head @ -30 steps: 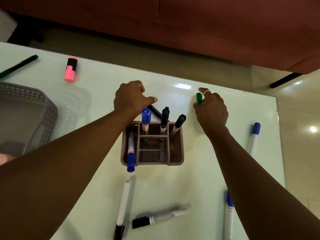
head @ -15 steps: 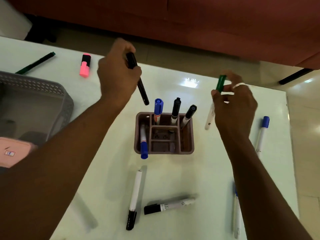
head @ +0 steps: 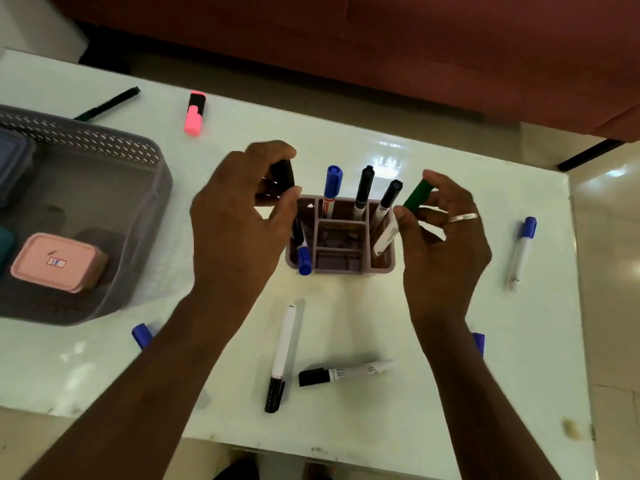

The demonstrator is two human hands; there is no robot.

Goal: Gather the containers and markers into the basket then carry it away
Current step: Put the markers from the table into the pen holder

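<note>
A mauve marker holder stands mid-table with several markers upright in its compartments. My left hand pinches a black marker whose lower end dips into the holder's left slot beside a blue-capped marker. My right hand pinches a green-capped white marker, its tip inside the holder's right compartment. The grey perforated basket sits at the left with a pink lidded container inside.
Loose on the white table lie a pink highlighter, a thin dark green pen, two black-capped markers and a blue-capped marker. Blue caps peek from behind my forearms. A red sofa stands beyond the table.
Both hands came down from raised positions toward the holder; the black marker and the green-capped marker now enter its left and right slots. The view shifted, showing more of the basket.
</note>
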